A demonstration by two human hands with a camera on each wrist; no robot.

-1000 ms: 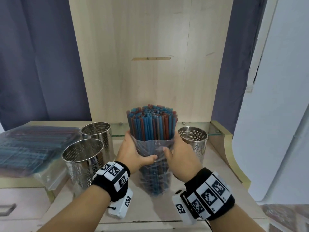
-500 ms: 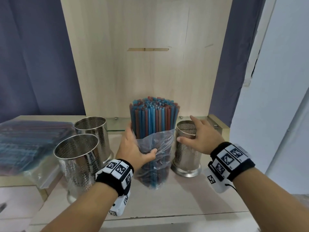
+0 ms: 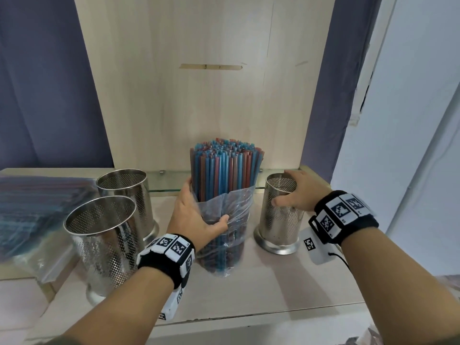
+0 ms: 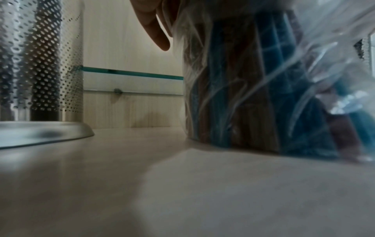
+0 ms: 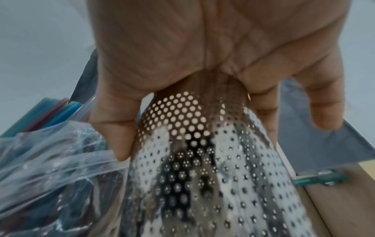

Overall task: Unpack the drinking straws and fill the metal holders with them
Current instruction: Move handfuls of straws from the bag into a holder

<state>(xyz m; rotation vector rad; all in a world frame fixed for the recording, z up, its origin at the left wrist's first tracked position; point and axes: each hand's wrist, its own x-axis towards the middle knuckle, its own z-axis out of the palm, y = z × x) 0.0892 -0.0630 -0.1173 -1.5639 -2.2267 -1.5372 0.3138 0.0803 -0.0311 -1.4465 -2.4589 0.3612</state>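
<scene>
The bundle of straws (image 3: 225, 170) stands upright on the shelf (image 3: 273, 282), long axis vertical, open ends up, its lower half in a clear bag (image 3: 224, 225). The left hand (image 3: 191, 215) wraps around it from 9 o'clock. At 3 o'clock the right hand (image 3: 298, 192) grips the rim of a metal holder (image 3: 278, 220). Only the right wrist view shows the thumb (image 5: 113, 128) and fingers (image 5: 324, 109) curled on the perforated wall; the left wrist view shows the bag bottom touching the shelf.
</scene>
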